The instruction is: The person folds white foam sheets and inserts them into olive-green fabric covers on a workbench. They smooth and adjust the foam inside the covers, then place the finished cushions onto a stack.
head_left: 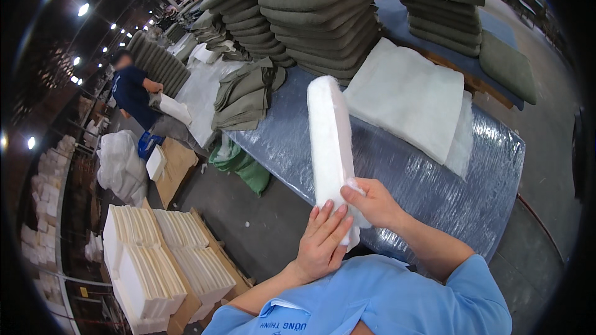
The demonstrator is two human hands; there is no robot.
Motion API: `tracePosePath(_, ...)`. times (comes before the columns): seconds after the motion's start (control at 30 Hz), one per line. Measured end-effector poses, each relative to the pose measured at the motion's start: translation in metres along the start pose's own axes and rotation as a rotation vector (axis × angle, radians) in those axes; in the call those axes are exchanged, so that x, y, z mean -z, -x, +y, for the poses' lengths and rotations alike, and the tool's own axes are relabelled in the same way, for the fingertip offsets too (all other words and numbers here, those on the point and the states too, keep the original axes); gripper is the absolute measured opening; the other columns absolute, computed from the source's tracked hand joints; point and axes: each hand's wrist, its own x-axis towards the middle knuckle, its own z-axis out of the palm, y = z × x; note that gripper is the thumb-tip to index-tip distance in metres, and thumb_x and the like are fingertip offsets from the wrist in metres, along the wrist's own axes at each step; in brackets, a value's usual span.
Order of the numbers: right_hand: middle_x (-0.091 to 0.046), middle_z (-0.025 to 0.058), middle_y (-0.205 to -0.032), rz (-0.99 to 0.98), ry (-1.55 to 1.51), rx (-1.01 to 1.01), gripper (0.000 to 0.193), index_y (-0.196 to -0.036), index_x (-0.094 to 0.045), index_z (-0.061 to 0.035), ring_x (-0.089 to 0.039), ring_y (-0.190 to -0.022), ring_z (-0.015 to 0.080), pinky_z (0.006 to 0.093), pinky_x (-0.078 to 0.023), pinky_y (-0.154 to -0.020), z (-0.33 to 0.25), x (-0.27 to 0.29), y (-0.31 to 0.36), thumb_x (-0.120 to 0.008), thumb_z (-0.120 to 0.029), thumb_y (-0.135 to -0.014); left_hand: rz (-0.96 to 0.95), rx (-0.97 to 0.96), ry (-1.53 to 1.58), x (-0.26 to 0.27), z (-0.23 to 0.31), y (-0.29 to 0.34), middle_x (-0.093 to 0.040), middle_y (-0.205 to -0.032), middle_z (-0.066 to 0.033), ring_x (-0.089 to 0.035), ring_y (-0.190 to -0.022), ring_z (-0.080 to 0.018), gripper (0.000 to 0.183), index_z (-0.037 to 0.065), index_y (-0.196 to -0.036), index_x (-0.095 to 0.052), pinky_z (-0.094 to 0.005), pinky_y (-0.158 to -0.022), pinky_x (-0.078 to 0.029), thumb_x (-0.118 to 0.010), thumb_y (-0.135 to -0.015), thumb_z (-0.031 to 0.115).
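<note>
Both hands hold a folded white wadding pad (329, 136), seen edge-on and standing nearly upright over the near edge of the table. My left hand (321, 240) lies flat against its lower left side with fingers together. My right hand (371, 203) grips its lower right edge, thumb and fingers pinching the fluffy material. The pad's lower end is hidden behind my hands.
A plastic-wrapped grey table (434, 180) carries a flat stack of white wadding (410, 99), loose olive fabric covers (245, 96) and tall piles of olive cushions (316, 12). Stacks of white pads on pallets (161, 260) stand on the floor at left. Another person in dark blue (133, 90) works farther back.
</note>
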Motion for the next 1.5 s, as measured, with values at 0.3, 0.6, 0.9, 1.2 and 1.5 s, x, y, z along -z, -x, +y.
tracePosePath(0.3, -0.076, 0.0046, -0.105, 0.101, -0.036, 0.035, 0.026, -0.119, -0.074, -0.0004, -0.068, -0.095, 0.0099, 0.0297, -0.055, -0.085, 0.009, -0.001, 0.000, -0.068, -0.020, -0.103, 0.095, 0.004, 0.572, 0.031, -0.025, -0.016, -0.068, -0.135, -0.0255, -0.066, -0.128, -0.0391, 0.035, -0.006, -0.132, -0.067, -0.0499, -0.114, -0.047, -0.056, -0.103, 0.011)
tracePosePath(0.6, -0.074, 0.0018, -0.100, 0.199, 0.062, 0.017, 0.022, -0.113, -0.073, -0.0021, -0.066, -0.092, 0.0082, 0.0296, -0.054, -0.081, 0.001, -0.005, 0.004, -0.069, -0.021, -0.104, -0.261, -0.243, 0.053, 0.044, -0.122, -0.162, -0.063, -0.148, -0.0098, -0.041, -0.152, -0.0431, 0.037, 0.009, -0.131, -0.070, -0.0530, -0.123, -0.035, -0.064, -0.096, 0.000)
tracePosePath(0.9, -0.074, 0.0105, -0.090, 0.441, 0.520, 0.153, 0.027, -0.106, -0.072, -0.0017, -0.070, -0.079, 0.0177, 0.0336, -0.055, -0.074, -0.060, 0.013, 0.011, -0.077, -0.027, -0.096, -0.616, -0.540, 0.195, 0.034, -0.144, -0.223, -0.070, -0.133, -0.0057, -0.047, -0.149, -0.0373, 0.014, 0.010, -0.109, -0.072, -0.0584, -0.129, -0.024, -0.071, -0.095, 0.009)
tracePosePath(1.2, -0.072, 0.0154, -0.086, 0.443, 0.831, 0.123, 0.024, -0.098, -0.070, -0.0009, -0.070, -0.074, 0.0256, 0.0380, -0.054, -0.069, -0.042, 0.002, -0.001, -0.074, -0.024, -0.095, -0.661, -0.484, 0.336, 0.016, -0.144, -0.234, -0.069, -0.109, -0.0063, -0.063, -0.123, -0.0314, 0.007, 0.007, -0.103, -0.064, -0.0569, -0.129, -0.026, -0.068, -0.097, 0.005)
tracePosePath(1.5, -0.073, 0.0045, -0.101, 0.456, -0.209, 0.034, 0.015, -0.114, -0.069, -0.0016, -0.070, -0.091, 0.0121, 0.0308, -0.057, -0.079, 0.009, -0.008, -0.003, -0.066, -0.012, -0.103, -0.625, -0.503, 0.223, 0.017, -0.135, -0.231, -0.066, -0.099, -0.0092, -0.063, -0.102, -0.0328, 0.010, 0.007, -0.100, -0.064, -0.0517, -0.120, -0.037, -0.070, -0.093, 0.005)
